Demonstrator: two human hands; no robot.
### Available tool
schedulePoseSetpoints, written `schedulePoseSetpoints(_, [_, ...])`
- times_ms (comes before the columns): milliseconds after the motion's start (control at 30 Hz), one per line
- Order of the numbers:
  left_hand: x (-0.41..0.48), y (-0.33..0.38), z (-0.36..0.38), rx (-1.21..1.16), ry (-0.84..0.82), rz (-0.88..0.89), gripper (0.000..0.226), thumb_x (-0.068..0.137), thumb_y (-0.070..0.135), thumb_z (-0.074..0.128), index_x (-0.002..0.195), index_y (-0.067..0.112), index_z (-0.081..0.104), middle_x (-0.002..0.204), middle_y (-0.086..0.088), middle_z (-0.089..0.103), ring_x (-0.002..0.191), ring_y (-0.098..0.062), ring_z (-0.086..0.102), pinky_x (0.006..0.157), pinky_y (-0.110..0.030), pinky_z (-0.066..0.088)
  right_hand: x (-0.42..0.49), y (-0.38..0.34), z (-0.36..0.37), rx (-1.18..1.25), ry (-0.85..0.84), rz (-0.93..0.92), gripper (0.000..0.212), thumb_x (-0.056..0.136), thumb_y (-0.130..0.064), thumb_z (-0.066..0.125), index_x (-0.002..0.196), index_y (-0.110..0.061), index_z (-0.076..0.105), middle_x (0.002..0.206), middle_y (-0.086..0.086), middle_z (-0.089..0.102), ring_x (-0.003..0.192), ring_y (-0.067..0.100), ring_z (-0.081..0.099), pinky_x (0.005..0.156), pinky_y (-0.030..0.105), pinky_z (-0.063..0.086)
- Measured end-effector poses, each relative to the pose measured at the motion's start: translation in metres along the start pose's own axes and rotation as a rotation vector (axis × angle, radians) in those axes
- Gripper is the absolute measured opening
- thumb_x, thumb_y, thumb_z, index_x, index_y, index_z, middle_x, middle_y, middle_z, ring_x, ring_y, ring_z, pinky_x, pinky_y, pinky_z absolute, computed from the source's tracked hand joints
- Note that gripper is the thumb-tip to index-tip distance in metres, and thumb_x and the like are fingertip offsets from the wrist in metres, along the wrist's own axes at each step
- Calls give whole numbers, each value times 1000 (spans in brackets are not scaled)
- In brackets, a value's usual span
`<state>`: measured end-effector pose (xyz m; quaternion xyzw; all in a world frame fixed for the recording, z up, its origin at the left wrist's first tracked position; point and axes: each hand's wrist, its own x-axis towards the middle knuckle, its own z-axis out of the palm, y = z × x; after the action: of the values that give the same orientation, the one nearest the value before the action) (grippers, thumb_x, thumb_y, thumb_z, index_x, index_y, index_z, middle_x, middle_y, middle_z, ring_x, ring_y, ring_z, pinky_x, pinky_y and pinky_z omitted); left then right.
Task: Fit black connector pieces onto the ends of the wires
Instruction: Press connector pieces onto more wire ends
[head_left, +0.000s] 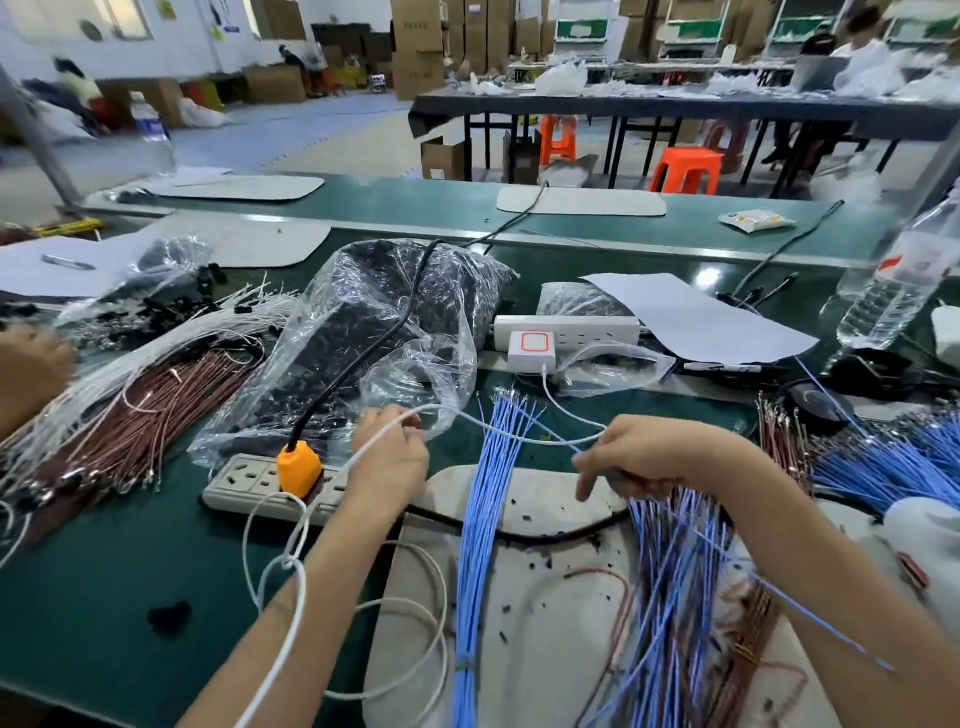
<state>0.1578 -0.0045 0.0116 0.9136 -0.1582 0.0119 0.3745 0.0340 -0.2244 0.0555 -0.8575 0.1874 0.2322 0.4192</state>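
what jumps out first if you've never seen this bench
The thick bundle of blue wires running up the middle of the grey mat, between the left hand and the right hand, which seems to pinch a single blue wire. Next comes the orange plug in the white power strip to the left. Behind that lies a crinkled clear bag of black pieces.

Beyond my bench (701, 223) a long dark table (649, 106) crosses the hall — orange stools (685, 169) by it, cardboard boxes (418, 49) stacked behind, white wall (187, 47) leftward.
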Motion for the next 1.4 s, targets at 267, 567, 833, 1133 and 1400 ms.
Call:
schedulePoseSetpoints(267, [62,6,29,62,-164,-59,33,81,-2,66,109,15,67,95,-8,64,84,-23,57,84,-32,50,-27,3,1,-257,-90,-49,32,99,-29,44,78,-19,65,43,-4,58,33,7,43,39,16,34])
schedulePoseSetpoints(567, [91,1,38,335,-152,60,39,83,-5,46,113,14,64,87,-11,61,76,-26,55,71,-31,45,-46,50,-28,-155,160,44,26,96,-18,55,80,-7,72,53,0,64,41,10,45,42,17,36])
schedulePoseSetpoints(833, [79,12,22,403,-283,182,10,85,15,59,82,20,50,88,-7,62,81,-25,59,71,-34,51,-49,57,-53,219,446,-77,36,95,-28,58,70,-7,74,45,3,53,36,10,40,37,16,33])
schedulePoseSetpoints(1133, [-1,61,-54,394,-1075,389,28,87,21,41,85,20,69,73,6,61,61,-7,54,57,-16,43,-76,85,-79,465,657,-71,31,96,-31,52,86,-8,71,45,5,51,32,9,36,32,16,29])
schedulePoseSetpoints(1400, [-43,90,38,-639,-592,311,19,95,4,52,93,21,61,77,3,61,61,-7,48,62,-26,44,-42,59,-13,1043,778,-251,26,102,-18,42,95,-9,65,62,3,70,53,13,60,48,20,51])
